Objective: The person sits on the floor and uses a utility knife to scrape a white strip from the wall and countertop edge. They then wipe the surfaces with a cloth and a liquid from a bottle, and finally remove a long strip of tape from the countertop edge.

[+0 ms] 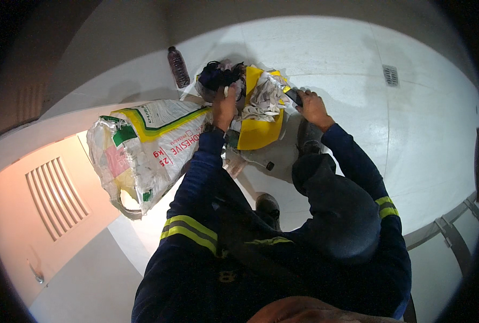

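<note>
Right hand [313,109] reaches forward, fingers wrapped round a dark tool [293,96]; left hand [224,109] reaches black cloth [217,78] (grip unclear); a door [102,185] borders the floor's [342,59] left edge.

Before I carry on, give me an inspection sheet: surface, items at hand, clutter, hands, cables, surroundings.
Surface: pale floor with thin seams.
Items at hand: crumpled pale material overlapping a yellow sheet; dark bundle beside them.
Clutter: printed white sack, dark-capped ridged bottle.
Hands: left hand at the dark bundle, grip unclear; right hand holding a slim dark object.
Cables: nothing seen.
Surroundings: floor drain at right, louvred panel at left.
</note>
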Motion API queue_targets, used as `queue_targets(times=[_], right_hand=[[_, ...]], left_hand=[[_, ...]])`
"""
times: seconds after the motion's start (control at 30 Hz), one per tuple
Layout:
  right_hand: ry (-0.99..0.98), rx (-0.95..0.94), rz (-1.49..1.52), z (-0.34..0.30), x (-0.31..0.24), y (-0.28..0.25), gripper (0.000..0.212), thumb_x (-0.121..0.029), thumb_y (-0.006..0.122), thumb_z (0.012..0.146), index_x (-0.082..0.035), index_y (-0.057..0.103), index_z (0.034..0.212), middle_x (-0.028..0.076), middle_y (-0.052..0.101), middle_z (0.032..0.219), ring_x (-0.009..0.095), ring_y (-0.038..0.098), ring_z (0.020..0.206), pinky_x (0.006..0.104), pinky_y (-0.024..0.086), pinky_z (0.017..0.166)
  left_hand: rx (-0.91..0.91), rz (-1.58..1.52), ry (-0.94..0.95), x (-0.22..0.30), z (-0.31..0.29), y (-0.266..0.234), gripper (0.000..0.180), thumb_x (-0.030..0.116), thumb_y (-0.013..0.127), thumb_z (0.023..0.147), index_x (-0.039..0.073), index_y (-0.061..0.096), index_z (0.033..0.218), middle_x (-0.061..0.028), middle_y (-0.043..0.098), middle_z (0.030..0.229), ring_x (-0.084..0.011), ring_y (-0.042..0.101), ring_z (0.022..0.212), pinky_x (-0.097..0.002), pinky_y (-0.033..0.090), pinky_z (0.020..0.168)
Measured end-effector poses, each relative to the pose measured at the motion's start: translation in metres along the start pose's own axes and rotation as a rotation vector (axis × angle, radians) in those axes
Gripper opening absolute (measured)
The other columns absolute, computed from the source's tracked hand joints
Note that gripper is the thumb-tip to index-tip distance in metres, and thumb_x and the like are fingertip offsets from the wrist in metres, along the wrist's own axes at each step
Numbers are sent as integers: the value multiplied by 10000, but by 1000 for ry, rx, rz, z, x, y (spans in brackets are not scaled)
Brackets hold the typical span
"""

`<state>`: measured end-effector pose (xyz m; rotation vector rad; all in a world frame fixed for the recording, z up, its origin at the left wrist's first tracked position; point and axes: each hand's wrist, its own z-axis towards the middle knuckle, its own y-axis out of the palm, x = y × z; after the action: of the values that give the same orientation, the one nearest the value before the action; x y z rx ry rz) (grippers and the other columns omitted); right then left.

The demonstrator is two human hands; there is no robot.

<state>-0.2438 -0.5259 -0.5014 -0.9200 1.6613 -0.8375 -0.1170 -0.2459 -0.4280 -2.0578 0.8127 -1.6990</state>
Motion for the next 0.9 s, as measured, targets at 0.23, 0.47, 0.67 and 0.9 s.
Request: queue_targets(times=[0.23,0.47,0.67,0.9], right_hand=[[259,145,507,1,11,-14,507,-167,740,819,-36,556,1273,259,668,1079,397,688,954,458,537,844],[306,-448,884,-29,-23,-32,814,-372,779,865,30,431,1482,198,634,1322,279,661,1122,423,555,912],[316,-818,1467,-53,-59,2,712,-389,718,947,38,482,1466,115,638,1347,198,648,1109,377,543,922],[300,-282,862,19,-9,-20,524,-409,739,849,44,709,1111,106,746,891,216,703,765,376,568,700]], left_hand=[[-319,505,250,-6,-43,16,796,591,671,889,35,515,1437,-259,659,1271,-443,645,1143,-501,502,999],[-439,541,233,-48,-27,48,632,406,729,880,86,555,1397,-250,675,1220,-439,641,1141,-517,519,959],[-258,273,88,-55,-1,44,520,259,694,913,-8,586,1346,-277,660,1232,-449,633,1139,-475,501,987],[-217,52,122,-43,27,36,471,283,691,933,-18,630,1289,-234,707,1125,-336,684,1043,-408,518,910]])
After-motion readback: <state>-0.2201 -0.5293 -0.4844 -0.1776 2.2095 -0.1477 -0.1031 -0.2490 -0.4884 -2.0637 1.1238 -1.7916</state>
